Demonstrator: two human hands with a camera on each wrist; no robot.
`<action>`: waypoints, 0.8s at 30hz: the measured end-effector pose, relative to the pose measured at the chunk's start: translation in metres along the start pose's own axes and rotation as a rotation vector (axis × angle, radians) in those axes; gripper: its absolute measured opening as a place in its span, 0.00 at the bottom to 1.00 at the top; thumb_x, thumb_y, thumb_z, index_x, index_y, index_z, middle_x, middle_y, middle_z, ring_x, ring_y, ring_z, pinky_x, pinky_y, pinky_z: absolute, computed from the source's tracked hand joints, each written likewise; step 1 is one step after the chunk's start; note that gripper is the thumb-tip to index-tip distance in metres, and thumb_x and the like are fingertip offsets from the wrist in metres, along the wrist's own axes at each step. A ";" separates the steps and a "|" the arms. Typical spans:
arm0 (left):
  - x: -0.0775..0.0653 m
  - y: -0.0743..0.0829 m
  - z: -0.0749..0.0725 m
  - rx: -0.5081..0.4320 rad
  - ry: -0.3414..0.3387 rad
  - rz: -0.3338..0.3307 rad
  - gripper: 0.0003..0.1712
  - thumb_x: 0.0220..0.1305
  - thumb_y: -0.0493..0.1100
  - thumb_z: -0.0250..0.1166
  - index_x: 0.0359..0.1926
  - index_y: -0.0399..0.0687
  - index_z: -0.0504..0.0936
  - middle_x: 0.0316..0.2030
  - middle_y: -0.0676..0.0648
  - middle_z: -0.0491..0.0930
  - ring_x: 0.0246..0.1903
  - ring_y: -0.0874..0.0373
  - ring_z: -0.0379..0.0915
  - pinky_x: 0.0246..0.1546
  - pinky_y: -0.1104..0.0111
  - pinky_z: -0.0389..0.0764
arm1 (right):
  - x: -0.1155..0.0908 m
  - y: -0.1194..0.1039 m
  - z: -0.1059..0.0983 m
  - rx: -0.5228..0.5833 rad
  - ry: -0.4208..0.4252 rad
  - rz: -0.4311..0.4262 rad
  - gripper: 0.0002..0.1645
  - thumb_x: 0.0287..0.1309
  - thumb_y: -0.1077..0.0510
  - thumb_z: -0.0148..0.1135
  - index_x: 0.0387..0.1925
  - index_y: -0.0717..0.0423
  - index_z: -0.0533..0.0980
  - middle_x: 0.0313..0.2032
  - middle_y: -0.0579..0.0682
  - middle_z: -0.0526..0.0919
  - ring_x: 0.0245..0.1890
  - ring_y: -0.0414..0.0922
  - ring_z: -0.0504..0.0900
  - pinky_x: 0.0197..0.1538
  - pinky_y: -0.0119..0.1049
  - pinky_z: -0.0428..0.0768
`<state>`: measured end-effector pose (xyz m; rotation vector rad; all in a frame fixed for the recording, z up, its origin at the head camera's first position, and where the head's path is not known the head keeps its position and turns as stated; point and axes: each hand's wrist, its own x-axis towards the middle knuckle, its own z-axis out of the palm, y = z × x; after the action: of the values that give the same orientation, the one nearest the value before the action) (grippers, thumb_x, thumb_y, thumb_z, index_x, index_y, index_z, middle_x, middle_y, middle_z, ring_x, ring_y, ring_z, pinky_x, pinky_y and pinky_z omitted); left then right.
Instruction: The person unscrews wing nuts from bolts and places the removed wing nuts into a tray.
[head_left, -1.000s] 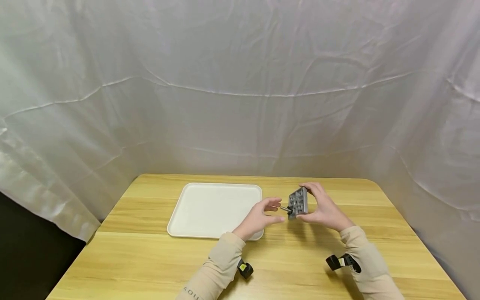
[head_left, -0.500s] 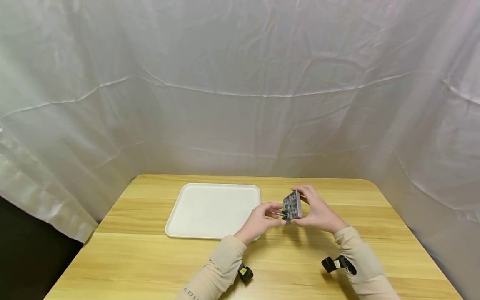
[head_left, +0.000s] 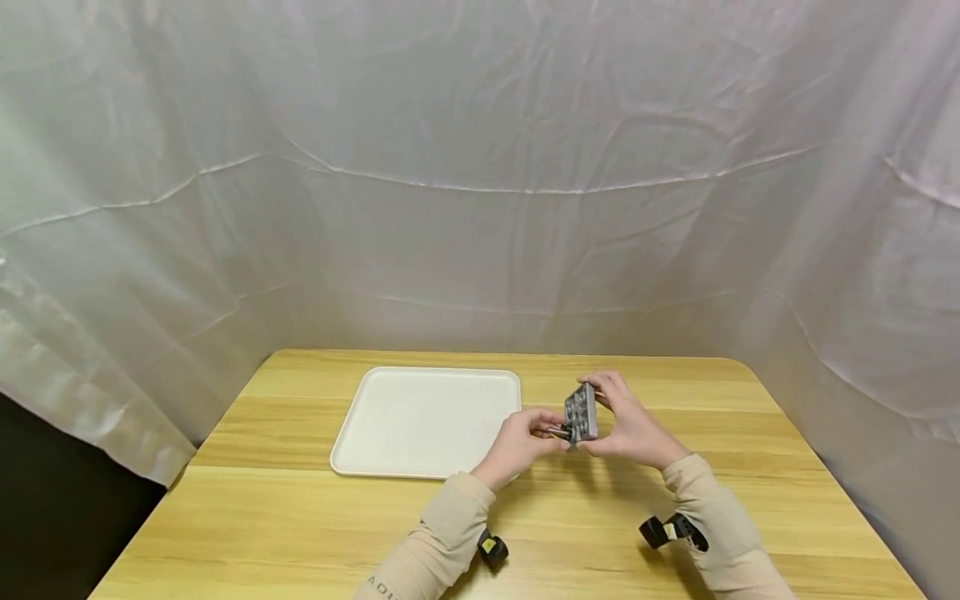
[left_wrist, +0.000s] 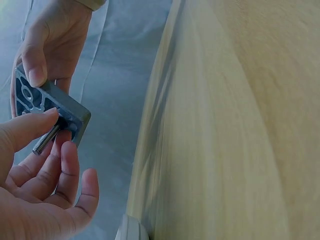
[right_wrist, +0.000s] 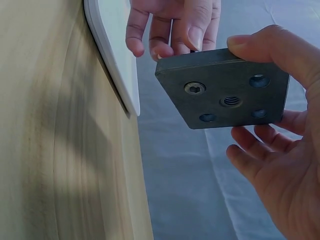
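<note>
A square grey metal plate, ribbed on one face, is up off the table, tilted on edge. My right hand grips it by opposite edges, thumb on one side and fingers on the other. The right wrist view shows its flat face, with a socket bolt head in one corner hole, three more corner holes and a threaded centre hole. The bolt's threaded shank sticks out of the ribbed face. At its base, the thumb and fingers of my left hand pinch a dark nut, partly hidden by them.
A white rectangular tray lies on the wooden table, just left of my left hand. Pale curtains hang behind the table and at both sides. Black cameras are strapped to both wrists.
My left hand, open beside the bolt at first, now has its fingertips round the bolt's base. The plate and my right hand have shifted slightly left, towards it.
</note>
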<state>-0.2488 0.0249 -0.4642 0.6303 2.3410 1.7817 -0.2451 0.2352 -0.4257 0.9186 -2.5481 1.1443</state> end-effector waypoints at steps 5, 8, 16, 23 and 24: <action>0.000 0.001 0.002 -0.036 -0.002 -0.009 0.18 0.55 0.38 0.72 0.49 0.43 0.83 0.43 0.44 0.86 0.39 0.58 0.82 0.40 0.74 0.81 | -0.002 0.000 0.001 0.016 0.008 -0.022 0.56 0.30 0.71 0.78 0.65 0.68 0.60 0.58 0.62 0.63 0.59 0.56 0.69 0.63 0.51 0.70; -0.001 0.002 0.003 -0.057 -0.007 -0.014 0.19 0.55 0.37 0.72 0.49 0.42 0.83 0.44 0.43 0.86 0.40 0.56 0.82 0.39 0.74 0.81 | -0.002 0.001 0.001 0.023 0.013 -0.038 0.56 0.30 0.71 0.78 0.65 0.67 0.60 0.58 0.61 0.63 0.59 0.54 0.68 0.63 0.50 0.71; -0.001 0.004 0.003 -0.078 -0.025 -0.023 0.19 0.55 0.36 0.72 0.49 0.41 0.84 0.44 0.42 0.86 0.41 0.55 0.83 0.40 0.74 0.81 | -0.002 0.002 0.001 0.035 0.017 -0.047 0.57 0.29 0.70 0.79 0.65 0.61 0.61 0.59 0.59 0.64 0.59 0.50 0.68 0.65 0.29 0.70; -0.001 0.004 0.002 -0.067 -0.034 -0.025 0.17 0.55 0.38 0.72 0.48 0.41 0.84 0.43 0.42 0.86 0.41 0.55 0.83 0.40 0.75 0.81 | -0.001 -0.005 0.002 0.013 0.024 -0.039 0.57 0.26 0.73 0.80 0.64 0.66 0.61 0.58 0.63 0.64 0.57 0.52 0.68 0.64 0.43 0.73; -0.001 0.004 0.002 -0.062 -0.035 -0.024 0.17 0.55 0.38 0.72 0.47 0.41 0.84 0.43 0.42 0.86 0.41 0.55 0.83 0.40 0.75 0.81 | -0.001 -0.008 0.002 0.017 0.023 -0.038 0.57 0.27 0.73 0.79 0.63 0.68 0.61 0.57 0.65 0.64 0.57 0.53 0.68 0.64 0.40 0.73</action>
<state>-0.2466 0.0273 -0.4611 0.6170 2.2523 1.8106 -0.2392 0.2301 -0.4226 0.9478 -2.4954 1.1611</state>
